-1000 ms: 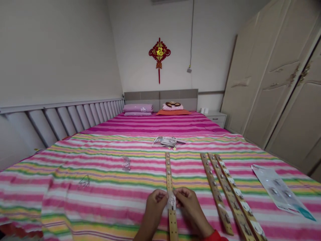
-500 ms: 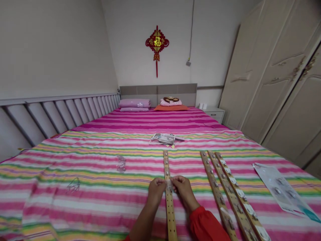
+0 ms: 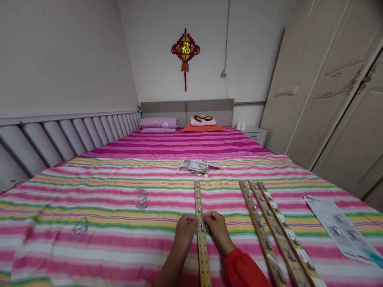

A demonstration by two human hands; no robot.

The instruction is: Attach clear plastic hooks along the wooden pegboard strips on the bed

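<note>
A long, narrow wooden strip (image 3: 204, 255) with rows of small holes lies lengthwise on the striped bedspread in front of me. Small shiny metal pieces sit along its far half; their exact kind is too small to tell. My left hand (image 3: 185, 228) pinches at the strip's left edge, fingertips beside the nearest metal piece (image 3: 200, 227). From the other side, my right hand (image 3: 218, 229) pinches at the same piece, thumb and forefinger together. Clear film seems to be around this piece, partly hidden by the fingers.
To the right lie three similar wooden strips (image 3: 263, 235) with metal pieces, one also bearing white discs. Beyond them is a clear packet (image 3: 341, 229) with shiny items. Crumpled clear plastic (image 3: 141, 198) and a thin clear scrap (image 3: 79, 227) lie left; a plastic bag (image 3: 194, 166) lies ahead.
Both hands stay pinched at the same metal piece, with only slight finger shifts. The clear film over it shows less than before. The view has shifted slightly.
</note>
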